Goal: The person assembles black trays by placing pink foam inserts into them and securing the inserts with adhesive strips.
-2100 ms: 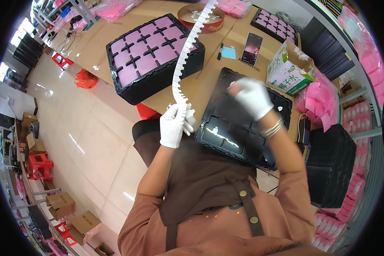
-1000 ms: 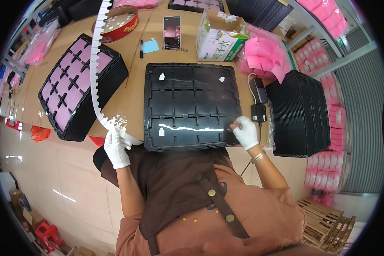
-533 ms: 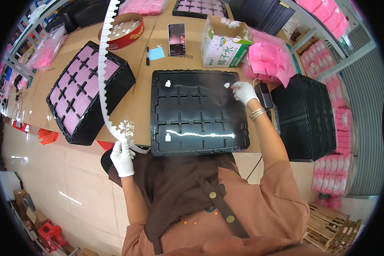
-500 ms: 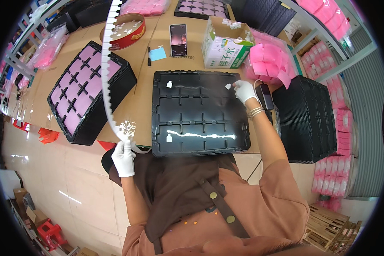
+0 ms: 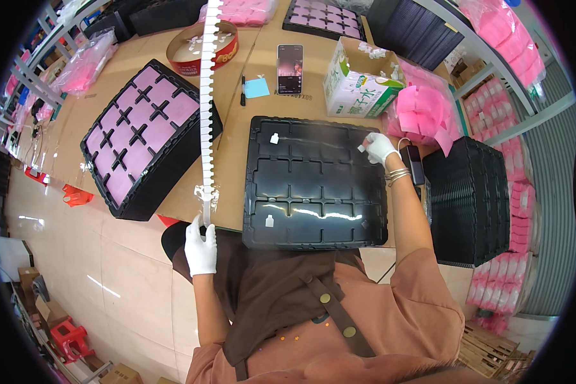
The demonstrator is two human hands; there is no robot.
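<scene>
A black plastic tray (image 5: 313, 163) with moulded compartments lies in front of me at the table's near edge. Two small white tabs stick to its left side: an upper tab (image 5: 274, 138) and a lower tab (image 5: 269, 221). My right hand (image 5: 382, 148), in a white glove, is at the tray's far right corner, fingertips pinched on another small white tab (image 5: 362, 148). Left of the tray, my left hand (image 5: 201, 251), also gloved, grips the lower end of a long white strip (image 5: 207, 115) with a notched edge. The strip rises past the table's far side.
A black tray stack topped with pink pads (image 5: 137, 137) stands left. Nested black trays (image 5: 470, 198) rise at the right, beside a dark power bank (image 5: 414, 165). Further back are a red round tub (image 5: 201, 48), a phone (image 5: 289, 69), an open carton (image 5: 365, 80) and pink pads (image 5: 422, 112).
The whole view has shifted, so the table sits further right and lower. The white strip hangs straighter than before. Both hands stay at nearly the same places by the tray.
</scene>
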